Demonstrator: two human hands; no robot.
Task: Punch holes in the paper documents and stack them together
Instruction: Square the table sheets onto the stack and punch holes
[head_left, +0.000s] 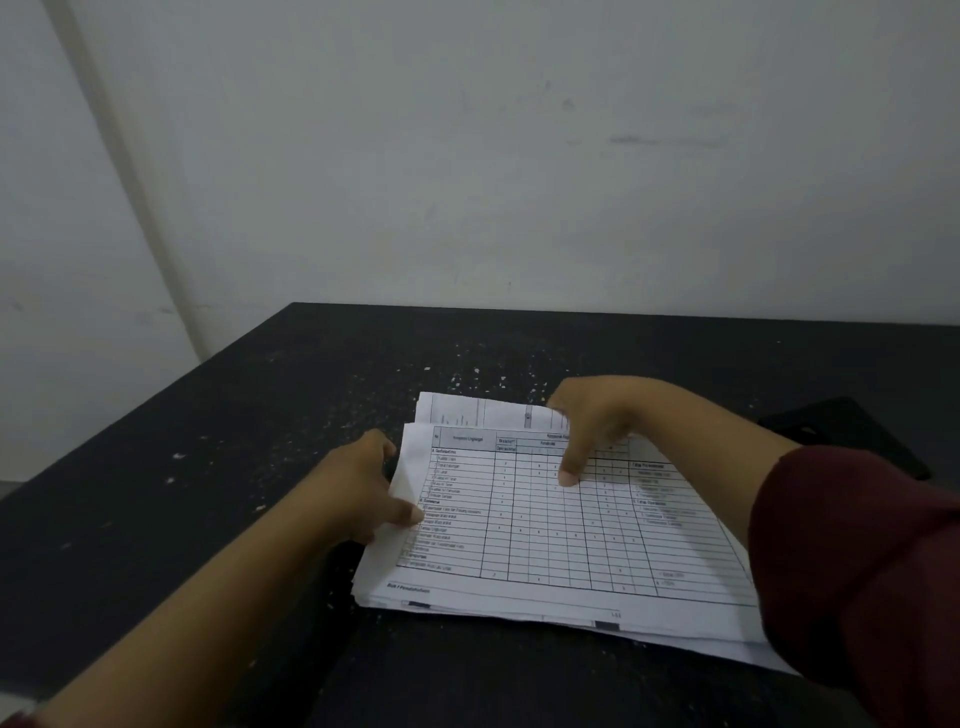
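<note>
A stack of white paper sheets (561, 545) printed with a ruled table lies on the black table (208, 467). My left hand (363, 483) pinches the left edge of the top sheets, thumb on top and fingers under, lifting that edge a little. My right hand (592, 421) hovers over the far edge of the stack, its thumb pressing down on the top sheet and its fingers curled over the back edge. A lower sheet pokes out beyond the far edge. A flat black object (852, 431), maybe the hole punch, lies at the right behind my right forearm, partly hidden.
Small white paper flecks (467, 374) are scattered over the tabletop beyond the stack. A pale wall (467, 156) rises right behind the table's far edge. The table's left edge runs diagonally, with floor beyond it.
</note>
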